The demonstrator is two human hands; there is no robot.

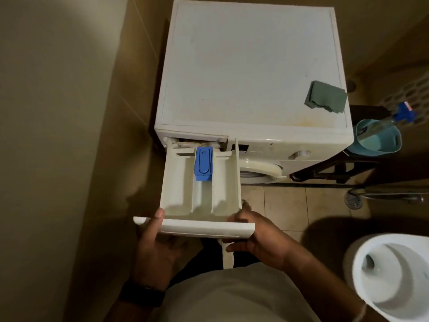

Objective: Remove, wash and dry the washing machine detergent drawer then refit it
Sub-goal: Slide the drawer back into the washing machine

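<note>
Drawer [200, 189] sticks far out of the washing machine [250, 66], its back end at the slot. Left hand [157, 242] grips the front panel from below, thumb on top; right hand [257, 238] holds the panel's other end. Its three compartments look empty behind a blue insert [203, 162]. Beside the machine, a teal bucket [378, 140] holds a brush handle [405, 112]. Fingers under the panel are hidden.
</note>
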